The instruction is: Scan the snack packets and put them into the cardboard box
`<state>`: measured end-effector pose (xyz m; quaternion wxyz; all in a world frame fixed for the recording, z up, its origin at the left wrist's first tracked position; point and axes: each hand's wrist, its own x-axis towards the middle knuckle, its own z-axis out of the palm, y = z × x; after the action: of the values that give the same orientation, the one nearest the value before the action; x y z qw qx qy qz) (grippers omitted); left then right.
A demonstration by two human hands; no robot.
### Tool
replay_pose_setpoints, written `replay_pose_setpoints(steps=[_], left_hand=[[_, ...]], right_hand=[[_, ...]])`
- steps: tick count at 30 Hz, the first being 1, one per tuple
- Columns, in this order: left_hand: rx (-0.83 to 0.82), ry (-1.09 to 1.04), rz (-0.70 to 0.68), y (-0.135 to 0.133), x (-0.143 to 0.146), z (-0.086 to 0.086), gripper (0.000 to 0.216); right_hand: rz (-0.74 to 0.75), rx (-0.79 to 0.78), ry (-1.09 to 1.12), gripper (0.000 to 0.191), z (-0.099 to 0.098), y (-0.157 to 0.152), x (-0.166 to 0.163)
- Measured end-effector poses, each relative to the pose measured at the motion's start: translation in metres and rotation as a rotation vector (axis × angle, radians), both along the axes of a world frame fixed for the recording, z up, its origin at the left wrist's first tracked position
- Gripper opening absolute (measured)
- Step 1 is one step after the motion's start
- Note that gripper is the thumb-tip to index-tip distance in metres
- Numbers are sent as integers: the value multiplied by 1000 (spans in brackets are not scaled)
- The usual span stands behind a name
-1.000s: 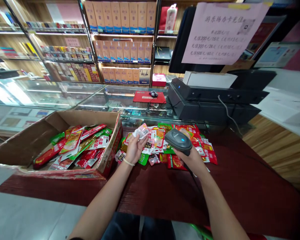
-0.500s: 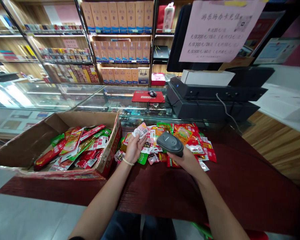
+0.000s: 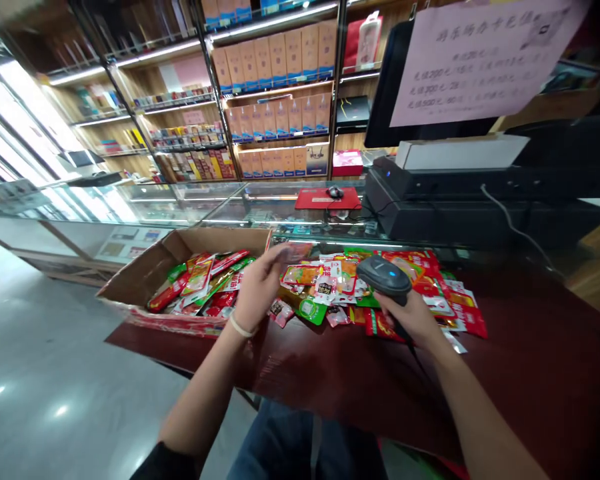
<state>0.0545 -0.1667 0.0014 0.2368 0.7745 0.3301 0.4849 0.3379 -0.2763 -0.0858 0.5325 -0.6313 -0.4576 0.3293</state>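
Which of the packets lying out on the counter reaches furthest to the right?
The red packet at the right end of the pile, well right of the black scanner. Its outer edge extends past every other packet's.

Both forearms (image 3: 205, 387) reach forward, left hand (image 3: 257, 287) (fingers (image 3: 276, 256) blurred) angled inward, right hand (image 3: 409, 317) curled in a grip.

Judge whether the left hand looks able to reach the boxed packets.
Probably yes: the left hand is near the open-topped cardboard box, with the packets inside exposed, though the blurred packet it seems to hold may hinder grasping.
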Motion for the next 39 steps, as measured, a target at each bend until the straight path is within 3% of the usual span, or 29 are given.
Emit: replay_pose_setpoints(steps=[2, 5, 9, 13, 19, 21, 23, 27, 30, 35, 39], left_hand=[[94, 50, 217, 10, -34, 6, 34], [98, 183, 435, 33, -75, -4, 41], [-69, 312, 346, 57, -100, -26, 63], [-23, 351, 275, 60, -98, -31, 45], [177, 359, 338, 31, -77, -9, 36], [208, 338, 285, 19, -57, -3, 36], [193, 316, 147, 12, -27, -5, 34], [122, 297, -207, 18, 43, -40, 29], [77, 356, -257, 29, 80, -76, 19], [73, 393, -286, 33, 85, -112, 19], [-13, 323, -392, 32, 75, -121, 56]], right_hand=[[-1, 5, 23, 49, 2, -1, -2], [4, -11, 56, 49, 2, -1, -3], [6, 4, 103, 44, -2, -1, -1], [-1, 32, 94, 45, 1, -2, 0], [-22, 53, 43, 43, 14, -8, 1], [-35, 63, 48, 43, 16, -8, 2], [-52, 64, 60, 42, 16, -9, 4], [-50, 51, 79, 40, 14, -7, 7], [-61, 37, 71, 42, 11, -6, 9], [-99, 36, 127, 45, 11, -6, 9], [-103, 9, 74, 44, 13, -7, 8]])
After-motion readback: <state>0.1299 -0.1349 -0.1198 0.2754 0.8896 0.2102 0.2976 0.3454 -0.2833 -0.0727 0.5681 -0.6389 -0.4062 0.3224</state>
